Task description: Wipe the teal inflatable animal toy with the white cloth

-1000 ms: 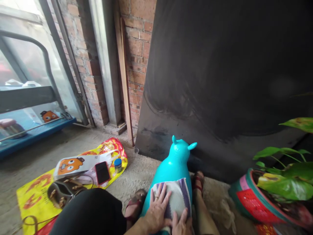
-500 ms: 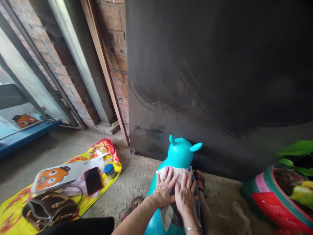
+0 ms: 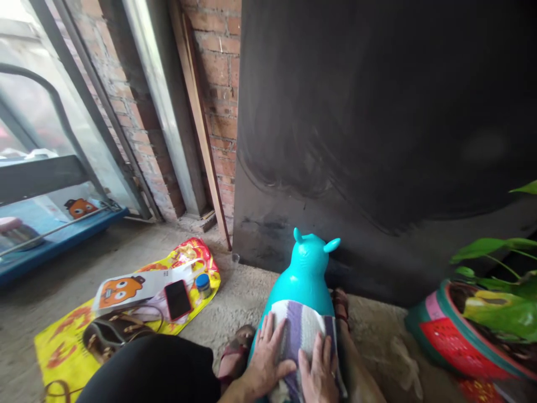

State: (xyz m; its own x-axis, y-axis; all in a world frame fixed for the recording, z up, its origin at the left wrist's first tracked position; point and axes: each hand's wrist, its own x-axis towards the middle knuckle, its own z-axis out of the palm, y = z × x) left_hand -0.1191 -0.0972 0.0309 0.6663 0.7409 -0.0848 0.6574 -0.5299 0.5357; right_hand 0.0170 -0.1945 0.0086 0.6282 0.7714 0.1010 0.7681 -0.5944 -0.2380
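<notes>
Both hands lie flat with fingers spread, the left hand (image 3: 268, 361) and right hand (image 3: 319, 370) pressing a purple-and-white striped cloth (image 3: 301, 331) onto the back of a turquoise inflatable animal toy (image 3: 305, 275). Even pressure from both palms should keep the cloth from slipping off the rounded back. Left of the toy lies a yellow printed mat (image 3: 62, 341); right stands a red potted plant (image 3: 461, 341), leaving bare floor between.

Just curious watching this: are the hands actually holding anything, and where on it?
Nothing is gripped. Both hands, left and right, lie flat on a striped cloth draped over the teal toy's back.
</notes>
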